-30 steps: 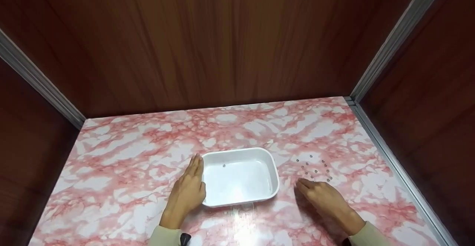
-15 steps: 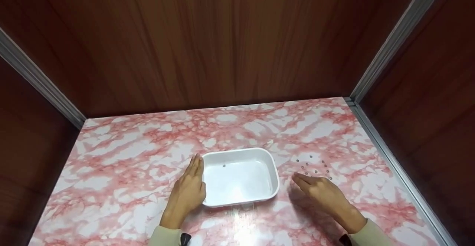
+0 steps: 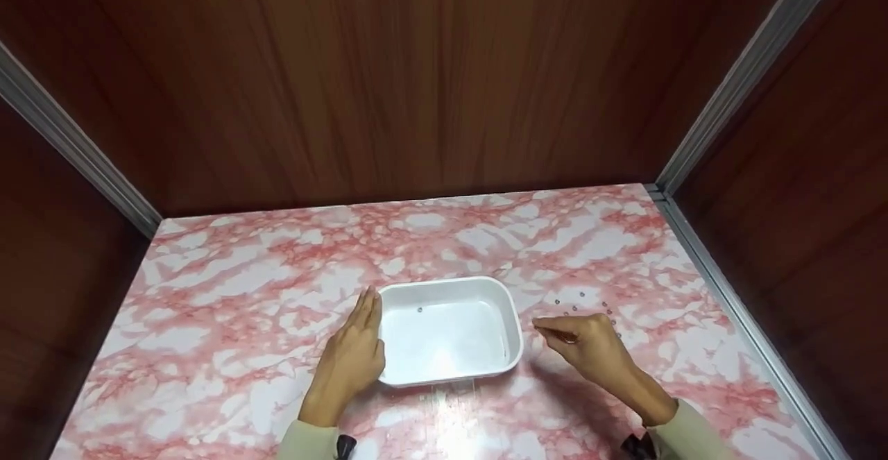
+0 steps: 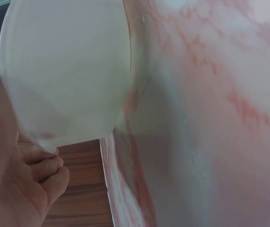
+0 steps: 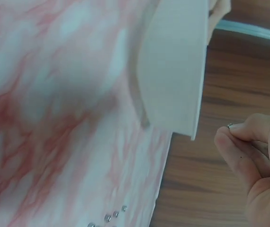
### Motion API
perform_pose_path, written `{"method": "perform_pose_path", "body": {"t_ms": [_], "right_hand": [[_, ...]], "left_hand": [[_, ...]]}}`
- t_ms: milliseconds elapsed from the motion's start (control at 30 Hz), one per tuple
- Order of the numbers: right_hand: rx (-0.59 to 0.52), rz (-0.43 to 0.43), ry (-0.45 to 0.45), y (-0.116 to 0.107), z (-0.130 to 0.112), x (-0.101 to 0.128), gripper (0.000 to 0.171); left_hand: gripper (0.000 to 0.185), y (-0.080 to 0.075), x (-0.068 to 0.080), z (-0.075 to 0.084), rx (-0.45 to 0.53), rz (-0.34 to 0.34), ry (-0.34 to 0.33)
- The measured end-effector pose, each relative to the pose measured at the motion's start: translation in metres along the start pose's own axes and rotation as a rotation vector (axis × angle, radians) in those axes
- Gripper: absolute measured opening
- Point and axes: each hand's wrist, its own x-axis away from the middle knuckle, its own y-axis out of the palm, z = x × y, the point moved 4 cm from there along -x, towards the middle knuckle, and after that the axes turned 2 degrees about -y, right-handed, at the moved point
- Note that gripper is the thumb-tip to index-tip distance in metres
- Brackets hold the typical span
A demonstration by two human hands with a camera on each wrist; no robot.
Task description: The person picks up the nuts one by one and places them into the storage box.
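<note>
A white rectangular container (image 3: pixel 444 338) with rounded corners stands on the table, holding one small metal nut (image 3: pixel 420 310) near its far left part. My left hand (image 3: pixel 350 352) rests against its left wall, fingers fairly straight along the side. To the right of the container, my right hand (image 3: pixel 590 349) is raised just off the rim. Its thumb and forefinger pinch a tiny metal nut (image 5: pixel 229 126), visible at the fingertips in the right wrist view. Several more nuts (image 3: pixel 574 309) lie scattered behind the right hand, which hides some of them.
The table (image 3: pixel 229 335) has a red and white marbled top. Dark wood-patterned panels (image 3: pixel 430 85) enclose it at the back and sides, with grey metal posts (image 3: pixel 735 85) in the corners. A clear strip (image 3: pixel 454 394) lies at the container's near edge.
My right hand has lifted from beside the scattered nuts and moved left towards the container, with a nut pinched. The left hand and the container have stayed in place.
</note>
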Motion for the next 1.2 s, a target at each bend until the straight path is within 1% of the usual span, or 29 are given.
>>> {"method": "perform_pose_path", "body": {"t_ms": [67, 167, 267, 433, 633, 733, 900, 1067, 1200], "right_hand": [[-0.057, 0.014, 0.056, 0.002, 0.0, -0.003, 0.027], [-0.14, 0.009, 0.148, 0.005, -0.001, -0.009, 0.023], [-0.218, -0.013, 0.229, 0.008, -0.001, -0.016, 0.02], [-0.324, -0.056, 0.327, 0.013, -0.001, -0.027, 0.018], [-0.444, -0.155, 0.425, 0.021, -0.002, -0.036, 0.021], [-0.501, -0.201, 0.454, 0.026, -0.003, -0.04, 0.023], [-0.607, -0.249, 0.492, 0.035, -0.005, -0.048, 0.026], [-0.704, -0.303, 0.554, 0.046, -0.006, -0.055, 0.028], [-0.774, -0.344, 0.623, 0.054, -0.007, -0.058, 0.029]], "left_hand": [[0.065, 0.0, 0.001, 0.0, -0.004, 0.0, 0.0], [0.065, 0.0, 0.0, 0.001, -0.011, 0.008, 0.004], [0.065, -0.001, -0.001, 0.001, -0.023, 0.024, 0.011], [0.065, -0.001, -0.003, 0.001, -0.038, 0.036, 0.023], [0.066, -0.002, -0.001, 0.0, -0.028, 0.049, 0.024], [0.065, -0.002, 0.0, 0.001, -0.007, 0.053, 0.03], [0.062, -0.002, 0.002, 0.001, 0.044, 0.042, 0.032], [0.063, -0.001, 0.002, 0.001, 0.047, 0.039, 0.018], [0.064, -0.001, 0.001, 0.001, 0.046, 0.038, 0.011]]}}
